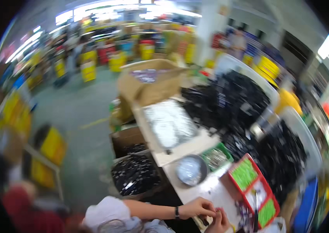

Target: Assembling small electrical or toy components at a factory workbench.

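Note:
My left hand [198, 208], with a black band on its wrist, is closed in a pinch above the near edge of the white table [176, 176]. Close beside it, at the lower edge, my right hand [219, 223] is closed too, the fingertips of both almost meeting. Whatever lies between the fingers is too small and blurred to name. Just to the right stands a red divided tray [232, 179] with bright green small parts [244, 175] in two of its compartments. A dark slim tool [256, 211] lies across the tray.
Beyond my hands are a round metal bowl [203, 171], a green tray [226, 150] and a silvery lined tray [170, 123]. Black parts [242, 97] heap up at the right beside clear bins [314, 149]. Left of the table, boxes hold black pieces [135, 174]. A person in red [28, 209] is at lower left.

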`<act>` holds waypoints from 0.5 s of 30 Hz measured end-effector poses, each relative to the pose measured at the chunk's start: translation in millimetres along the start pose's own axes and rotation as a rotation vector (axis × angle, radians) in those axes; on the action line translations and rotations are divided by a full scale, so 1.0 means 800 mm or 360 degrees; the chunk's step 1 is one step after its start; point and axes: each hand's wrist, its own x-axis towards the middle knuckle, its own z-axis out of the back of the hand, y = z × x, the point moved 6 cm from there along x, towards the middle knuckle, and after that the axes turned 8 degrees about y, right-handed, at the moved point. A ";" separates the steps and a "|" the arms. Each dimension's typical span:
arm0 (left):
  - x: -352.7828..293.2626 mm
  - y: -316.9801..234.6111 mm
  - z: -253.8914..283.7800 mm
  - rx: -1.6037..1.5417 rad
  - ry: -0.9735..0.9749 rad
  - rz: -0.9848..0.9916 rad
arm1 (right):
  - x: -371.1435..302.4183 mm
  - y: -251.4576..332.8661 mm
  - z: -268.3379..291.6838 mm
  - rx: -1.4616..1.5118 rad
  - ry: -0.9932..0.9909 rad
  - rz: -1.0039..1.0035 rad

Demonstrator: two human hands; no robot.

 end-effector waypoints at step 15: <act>-0.036 -0.011 -0.002 -0.0127 -0.0050 -0.0175 | -0.022 0.011 -0.031 0.0237 0.0085 0.0114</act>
